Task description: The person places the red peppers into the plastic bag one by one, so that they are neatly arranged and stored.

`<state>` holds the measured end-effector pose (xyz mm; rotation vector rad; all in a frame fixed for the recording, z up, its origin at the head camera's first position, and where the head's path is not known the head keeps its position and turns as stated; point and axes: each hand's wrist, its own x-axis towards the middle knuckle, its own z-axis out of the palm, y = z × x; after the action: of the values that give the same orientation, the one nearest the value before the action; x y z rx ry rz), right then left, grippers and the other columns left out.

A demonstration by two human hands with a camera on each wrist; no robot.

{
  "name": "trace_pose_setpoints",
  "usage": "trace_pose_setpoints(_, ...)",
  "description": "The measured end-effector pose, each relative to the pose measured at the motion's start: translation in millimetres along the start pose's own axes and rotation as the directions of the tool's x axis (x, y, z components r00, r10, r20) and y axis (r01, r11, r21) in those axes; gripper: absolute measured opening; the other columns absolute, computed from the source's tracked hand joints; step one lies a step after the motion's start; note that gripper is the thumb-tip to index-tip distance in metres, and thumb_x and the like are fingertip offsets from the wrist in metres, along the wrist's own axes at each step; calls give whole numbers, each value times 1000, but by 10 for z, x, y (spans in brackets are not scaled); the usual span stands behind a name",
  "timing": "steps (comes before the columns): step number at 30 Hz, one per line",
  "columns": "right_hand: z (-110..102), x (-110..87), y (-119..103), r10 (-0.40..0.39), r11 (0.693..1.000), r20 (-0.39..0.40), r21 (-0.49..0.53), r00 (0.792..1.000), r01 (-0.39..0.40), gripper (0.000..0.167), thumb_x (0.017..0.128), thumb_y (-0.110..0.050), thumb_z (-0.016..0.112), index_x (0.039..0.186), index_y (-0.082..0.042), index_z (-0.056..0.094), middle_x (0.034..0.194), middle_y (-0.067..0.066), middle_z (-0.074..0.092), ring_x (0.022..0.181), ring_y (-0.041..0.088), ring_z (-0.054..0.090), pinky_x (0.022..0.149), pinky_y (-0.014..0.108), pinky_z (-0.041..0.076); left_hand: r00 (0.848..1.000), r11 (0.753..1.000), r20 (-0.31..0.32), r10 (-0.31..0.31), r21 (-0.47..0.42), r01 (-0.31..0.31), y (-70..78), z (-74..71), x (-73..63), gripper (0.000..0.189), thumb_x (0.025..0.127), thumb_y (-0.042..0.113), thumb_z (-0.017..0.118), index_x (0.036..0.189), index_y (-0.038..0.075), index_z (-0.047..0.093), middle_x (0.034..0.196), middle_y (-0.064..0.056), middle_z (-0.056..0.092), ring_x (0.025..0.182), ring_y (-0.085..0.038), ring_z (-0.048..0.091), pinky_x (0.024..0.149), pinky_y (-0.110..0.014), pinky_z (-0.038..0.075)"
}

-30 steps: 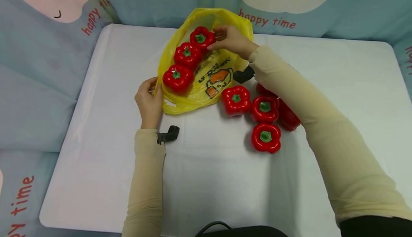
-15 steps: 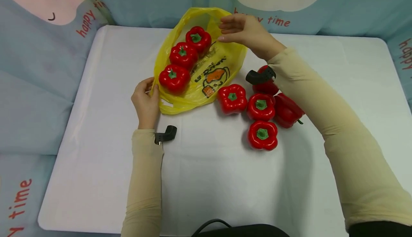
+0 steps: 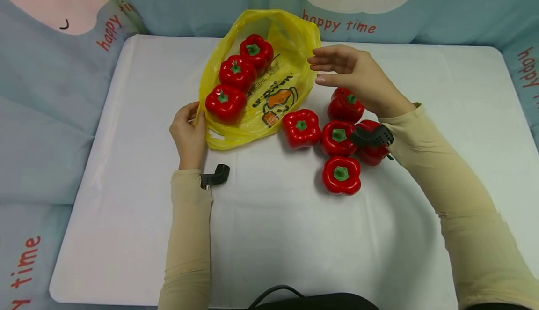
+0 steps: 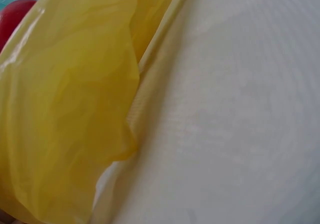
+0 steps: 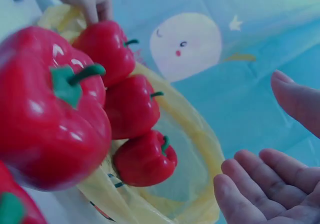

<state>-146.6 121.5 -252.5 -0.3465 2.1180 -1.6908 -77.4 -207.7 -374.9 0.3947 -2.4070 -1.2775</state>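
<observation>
Yellow bag (image 3: 294, 66) first: its left edge is pinched between thumb and fingers of the left hand (image 3: 187, 134). Right hand (image 3: 351, 73) holds nothing: fingers loosely extended side by side, thumb spread away from them. It hangs beside the bag's right edge, above the counter; can't tell if the fingertips touch the plastic.

Inside the bag, three red peppers in a slanting row along the left side: near one (image 3: 226, 106), middle one (image 3: 237, 77), far one (image 3: 256, 57), stems up in the head view. Printed right part of the bag floor is bare.

Outside, five loose peppers on the counter (image 3: 273, 235), right of the bag: left one (image 3: 301, 129) just beside the bag's near right edge, centre one (image 3: 334, 148), far one (image 3: 345, 108) below the right hand, nearest one (image 3: 341, 179), and one lying on its side (image 3: 372, 158), partly hidden by the black wrist camera (image 3: 372, 136).

My read: loading the bag, between placements, three in, five left. Next move calls for the right fingers around a loose pepper, left one handiest, then over the rim into the free right part. Left pinch should hold, or the thin wall could sag.
</observation>
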Motion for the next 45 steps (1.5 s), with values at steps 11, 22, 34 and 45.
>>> trace_pose_setpoints(11,80,-225,150,49,998,51,30,998,-50,50,88,-9,65,134,-1,47,131,16,52,117,22,52,86,24,49,1000,1000,0,-4,6,4,-19,1,11,25,91,6,59,113,-4,65,108,-16,64,96,-23,60,80,-22,45)
trace_pose_setpoints(22,117,-242,303,87,989,140,-128,986,-69,52,85,-6,68,134,-2,49,132,15,53,119,26,52,90,28,48,1000,1000,7,-16,6,16,17,9,32,25,91,6,59,113,-3,65,107,-16,64,95,-23,59,81,-23,46)
trace_pose_setpoints(34,158,-233,348,116,958,184,-282,976,-61,59,81,-11,75,134,-8,50,133,4,52,122,20,50,93,40,46,1000,1000,8,-15,12,15,2,20,33,25,91,6,59,114,-3,65,108,-16,64,95,-23,60,81,-24,47)
trace_pose_setpoints(45,154,-214,390,166,943,200,-317,966,-97,63,79,-13,77,136,-9,49,134,6,51,118,21,53,95,42,45,1000,1000,-1,-16,15,16,1,13,17,25,91,6,59,113,-4,65,107,-17,65,94,-23,60,78,-20,44)
